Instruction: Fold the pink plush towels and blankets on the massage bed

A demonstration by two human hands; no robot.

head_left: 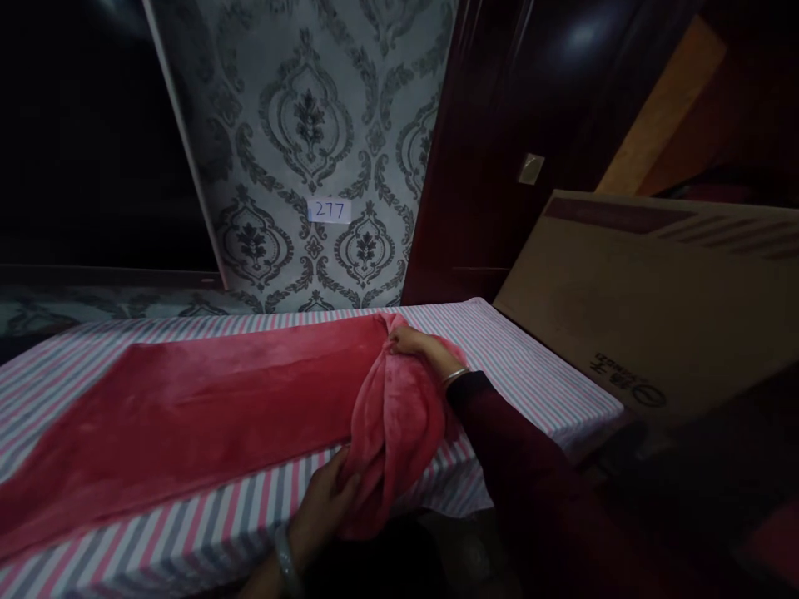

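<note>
A plush red blanket (250, 399) lies spread along the striped cloth, its right end gathered up in loose folds. My right hand (409, 341) is closed on the blanket's far edge, near the far side of the surface. Nearer to me, my left hand (334, 491) grips the near edge of the same blanket, its fingertips partly hidden in the fabric. Between my two hands the bunched part bulges and hangs over the front edge.
Pink, grey and white striped cloth (518, 358) covers the table-like surface. A large cardboard box (655, 299) leans at the right. Behind are patterned wallpaper with a paper label (329, 210) reading 277, a dark screen (93, 150) and a dark red panel (480, 166).
</note>
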